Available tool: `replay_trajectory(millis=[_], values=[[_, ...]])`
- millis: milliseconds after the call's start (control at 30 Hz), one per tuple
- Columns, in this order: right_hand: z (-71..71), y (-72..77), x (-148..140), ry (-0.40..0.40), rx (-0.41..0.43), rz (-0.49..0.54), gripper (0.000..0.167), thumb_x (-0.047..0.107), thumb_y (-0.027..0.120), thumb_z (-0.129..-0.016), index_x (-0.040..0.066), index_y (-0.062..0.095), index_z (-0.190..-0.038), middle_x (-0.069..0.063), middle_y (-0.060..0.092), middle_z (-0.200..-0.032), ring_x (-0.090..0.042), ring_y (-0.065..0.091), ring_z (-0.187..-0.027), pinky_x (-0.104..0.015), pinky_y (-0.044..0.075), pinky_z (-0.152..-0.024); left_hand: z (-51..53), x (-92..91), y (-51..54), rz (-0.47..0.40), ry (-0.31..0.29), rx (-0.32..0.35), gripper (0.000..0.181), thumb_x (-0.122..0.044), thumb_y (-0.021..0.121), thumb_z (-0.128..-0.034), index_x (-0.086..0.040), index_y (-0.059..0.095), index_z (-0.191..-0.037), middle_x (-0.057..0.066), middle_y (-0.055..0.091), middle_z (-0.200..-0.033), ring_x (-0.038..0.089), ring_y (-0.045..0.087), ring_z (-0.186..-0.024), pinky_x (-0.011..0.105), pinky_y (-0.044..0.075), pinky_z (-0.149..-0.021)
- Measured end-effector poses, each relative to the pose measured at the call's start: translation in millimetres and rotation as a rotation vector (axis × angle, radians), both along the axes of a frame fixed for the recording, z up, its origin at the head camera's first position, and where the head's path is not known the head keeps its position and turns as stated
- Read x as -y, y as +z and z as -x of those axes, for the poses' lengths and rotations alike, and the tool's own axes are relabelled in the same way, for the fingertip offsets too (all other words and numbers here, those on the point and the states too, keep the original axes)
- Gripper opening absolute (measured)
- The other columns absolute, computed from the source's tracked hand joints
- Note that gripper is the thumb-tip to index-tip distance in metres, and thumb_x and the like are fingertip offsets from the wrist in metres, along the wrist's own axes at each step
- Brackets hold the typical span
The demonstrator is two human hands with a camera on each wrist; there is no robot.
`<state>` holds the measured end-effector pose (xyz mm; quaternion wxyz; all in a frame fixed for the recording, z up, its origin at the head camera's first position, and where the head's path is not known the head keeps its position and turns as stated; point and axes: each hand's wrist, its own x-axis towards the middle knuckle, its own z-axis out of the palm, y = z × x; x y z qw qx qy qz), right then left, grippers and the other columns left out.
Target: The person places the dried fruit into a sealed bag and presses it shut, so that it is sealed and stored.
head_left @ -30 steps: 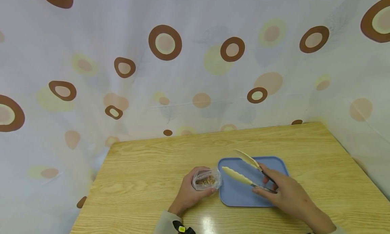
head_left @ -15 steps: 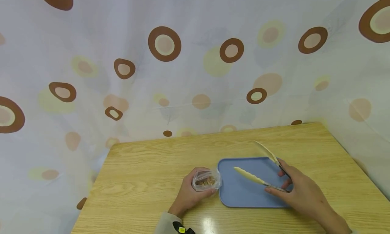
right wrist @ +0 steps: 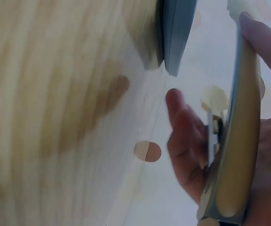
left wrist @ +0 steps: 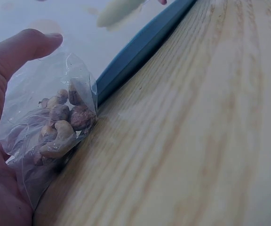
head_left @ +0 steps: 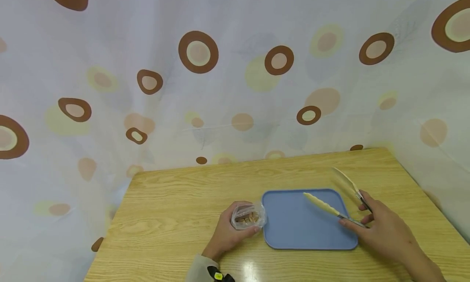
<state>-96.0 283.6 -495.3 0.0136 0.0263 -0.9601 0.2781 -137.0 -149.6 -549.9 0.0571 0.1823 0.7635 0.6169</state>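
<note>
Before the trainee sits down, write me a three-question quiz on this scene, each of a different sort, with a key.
1. Multiple choice: how do the tongs in the right hand stand?
A) closed
B) spread apart
C) crossed

2. True or false: in the head view, the blue tray lies to the right of the clear bag.

3. Fill in: the left hand holds the clear bag, and inside it are ____.

Key: 1. B; 2. true; 3. nuts.
</note>
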Motion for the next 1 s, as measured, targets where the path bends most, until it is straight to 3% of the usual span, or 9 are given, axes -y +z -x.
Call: replay_trajectory(millis=[200,400,500,600,800,1000], values=[[5.4,-2.8,-20,-0.020,0.055,0.016,0.110,0.059,0.073,-0.101,-0.016,0.022,-0.164,-0.035,0.060,-0.135,-0.043,0.072,-0.108,-0.057,0.058,-0.077,0.1,0.0,1.3,0.003,0.001,0.009,0.058,-0.022,0.092,-0.0884,-0.023,0.068,-0.141,0.000,0.072,-0.139,0.018,0.067,-0.123,0.029,0.051,-0.108],[13.7,-6.1,-31,-0.086,0.044,-0.015,0.111,0.057,0.070,-0.102,-0.025,0.020,-0.158,-0.050,0.047,-0.125,-0.058,0.063,-0.102,-0.064,0.055,-0.071,-1.4,-0.3,1.5,0.005,0.012,0.017,0.058,-0.020,0.093,-0.0872,-0.028,0.068,-0.139,-0.001,0.072,-0.139,0.017,0.067,-0.123,0.029,0.051,-0.108],[16.4,-8.3,-34,-0.121,0.030,-0.031,0.111,0.055,0.071,-0.102,-0.030,0.021,-0.154,-0.057,0.039,-0.129,-0.069,0.053,-0.106,-0.076,0.051,-0.079,-1.4,-0.1,1.3,0.007,0.013,0.016,0.058,-0.021,0.093,-0.0871,-0.029,0.069,-0.139,-0.001,0.072,-0.138,0.016,0.067,-0.123,0.029,0.051,-0.108],[16.5,-8.7,-36,-0.152,0.067,-0.029,0.113,0.056,0.069,-0.102,-0.032,0.020,-0.153,-0.061,0.027,-0.136,-0.078,0.040,-0.114,-0.081,0.046,-0.082,-1.2,0.1,1.2,0.005,0.008,0.011,0.058,-0.020,0.093,-0.0877,-0.028,0.068,-0.139,0.000,0.072,-0.139,0.017,0.067,-0.123,0.029,0.051,-0.108],[16.4,-5.2,-38,-0.210,0.178,-0.033,0.115,0.066,0.062,-0.102,-0.033,0.024,-0.147,-0.060,0.020,-0.134,-0.077,0.028,-0.116,-0.075,0.042,-0.071,-1.1,0.1,2.0,0.004,0.007,0.006,0.057,-0.020,0.092,-0.0880,-0.028,0.068,-0.139,0.000,0.072,-0.138,0.017,0.067,-0.123,0.029,0.051,-0.108],[20.0,-4.7,-39,-0.239,0.237,-0.046,0.117,0.070,0.063,-0.100,-0.032,0.027,-0.144,-0.059,0.018,-0.131,-0.075,0.025,-0.116,-0.076,0.039,-0.074,-0.3,-0.5,1.5,0.006,0.008,-0.003,0.057,-0.019,0.092,-0.0877,-0.028,0.068,-0.139,0.000,0.072,-0.138,0.017,0.067,-0.122,0.029,0.051,-0.107]])
